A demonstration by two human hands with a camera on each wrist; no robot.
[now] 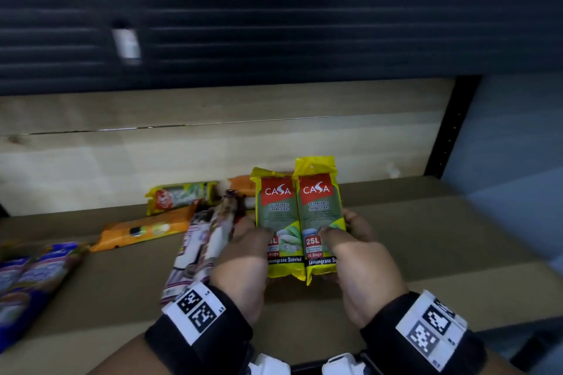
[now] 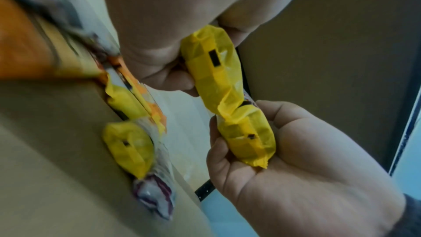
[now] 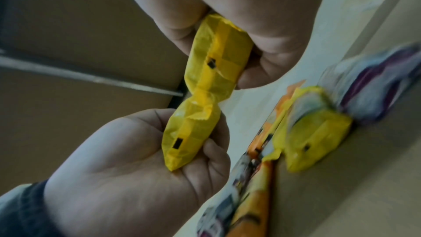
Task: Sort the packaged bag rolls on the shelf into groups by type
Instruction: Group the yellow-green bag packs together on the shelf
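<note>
Brown cardboard-lined shelf [image 1: 426,237] with a pale wood-grain back panel [image 1: 213,146]. On it, left of the hands, lie glossy film packs: blue packs [image 1: 33,271], an orange pack [image 1: 143,230], a white-and-maroon pack [image 1: 204,246], and a yellow pack [image 1: 179,195] at the back. Two yellow Casa garbage-bag packs, crinkled flat oblongs, stand side by side, touching: left pack [image 1: 278,222] gripped by the left hand [image 1: 240,265], right pack [image 1: 320,219] gripped by the right hand [image 1: 362,265], thumbs across the fronts.

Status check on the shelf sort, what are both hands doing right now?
Left hand grips one yellow pack, right hand grips its twin. Packs side by side, touching. Nothing in the way.
</note>
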